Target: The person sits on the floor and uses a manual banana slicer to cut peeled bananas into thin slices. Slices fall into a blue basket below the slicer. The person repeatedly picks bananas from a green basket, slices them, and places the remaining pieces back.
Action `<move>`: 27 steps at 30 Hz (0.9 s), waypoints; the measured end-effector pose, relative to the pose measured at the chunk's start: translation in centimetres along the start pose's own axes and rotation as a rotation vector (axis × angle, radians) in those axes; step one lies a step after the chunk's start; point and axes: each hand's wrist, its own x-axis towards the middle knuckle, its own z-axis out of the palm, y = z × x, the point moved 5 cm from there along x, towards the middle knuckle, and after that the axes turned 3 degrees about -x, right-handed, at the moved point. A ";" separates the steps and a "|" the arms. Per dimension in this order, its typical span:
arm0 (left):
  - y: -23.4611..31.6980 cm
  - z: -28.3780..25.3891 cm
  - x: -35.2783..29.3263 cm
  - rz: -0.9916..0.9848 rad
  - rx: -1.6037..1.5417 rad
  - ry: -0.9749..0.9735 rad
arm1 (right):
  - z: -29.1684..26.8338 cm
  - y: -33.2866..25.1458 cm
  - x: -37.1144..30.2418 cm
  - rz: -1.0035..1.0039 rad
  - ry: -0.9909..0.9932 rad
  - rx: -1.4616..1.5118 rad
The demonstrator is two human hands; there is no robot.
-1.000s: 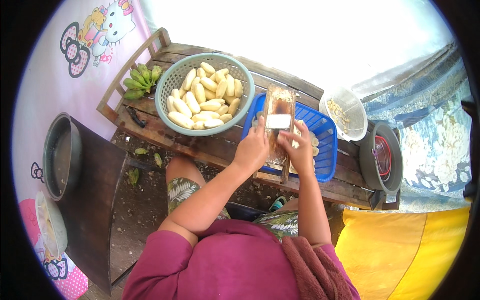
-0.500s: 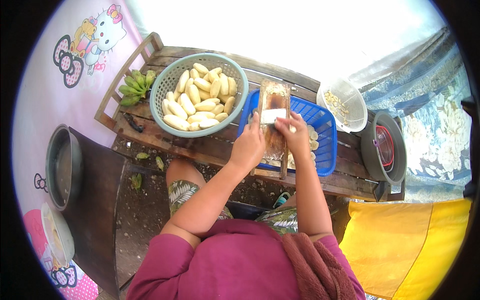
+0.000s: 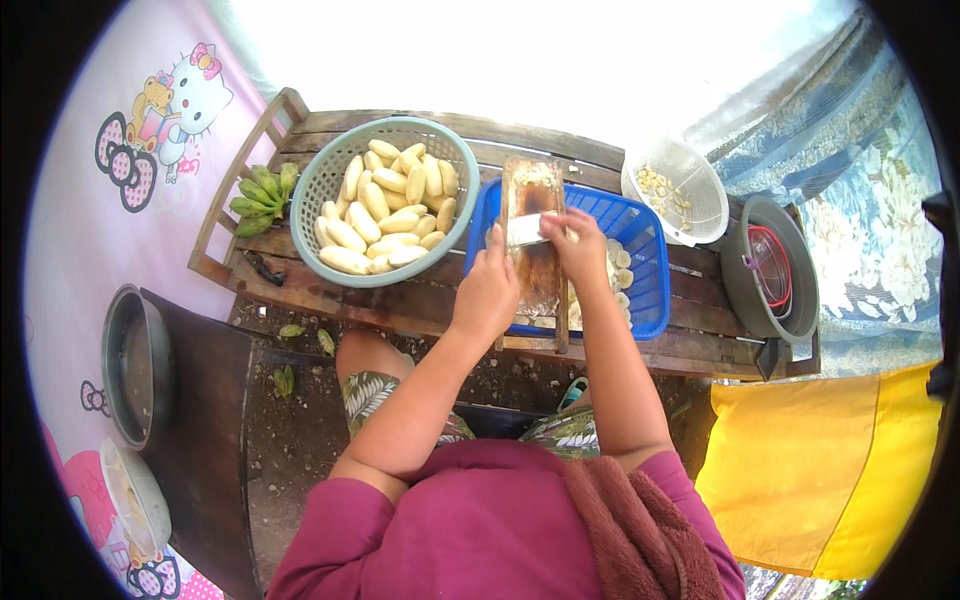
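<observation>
A wooden slicer board (image 3: 540, 277) with a pale metal blade plate (image 3: 524, 230) lies across a blue plastic basket (image 3: 650, 260). My left hand (image 3: 488, 290) is closed around the board's left edge. My right hand (image 3: 578, 245) is at the blade plate, fingers closed on a peeled banana (image 3: 572, 235), mostly hidden; only a pale bit shows. Round banana slices (image 3: 622, 268) lie in the basket, partly under the board. To the left, a grey-green perforated basin (image 3: 310, 235) holds many peeled bananas (image 3: 375, 200).
All this stands on a slatted wooden bench (image 3: 400, 312). Green unpeeled bananas (image 3: 262, 200) and a dark knife-like object (image 3: 262, 268) lie at its left. A white strainer (image 3: 708, 190) with pale pieces and a grey tub (image 3: 795, 310) stand at right. Another basin (image 3: 140, 365) is lower left.
My right hand has moved slightly farther along the board, up beside the blade plate. My left hand keeps its grip on the board's edge. The whole view has shifted a little.
</observation>
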 end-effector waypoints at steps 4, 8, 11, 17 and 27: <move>-0.3 0.3 -0.2 -0.009 -0.044 -0.004 | -0.6 0.0 -5.3 0.036 -0.030 0.048; -0.3 0.3 -0.2 0.051 -0.008 0.036 | -0.1 0.2 -3.3 0.001 -0.032 0.019; -0.2 0.3 0.0 0.022 0.000 0.005 | 0.8 0.2 0.6 0.033 0.036 0.091; 0.1 0.0 -0.2 -0.030 -0.039 -0.007 | 0.7 0.2 -1.5 0.088 -0.076 0.163; 0.0 0.1 -0.4 -0.003 -0.038 -0.011 | 0.5 2.3 0.8 0.177 0.006 0.194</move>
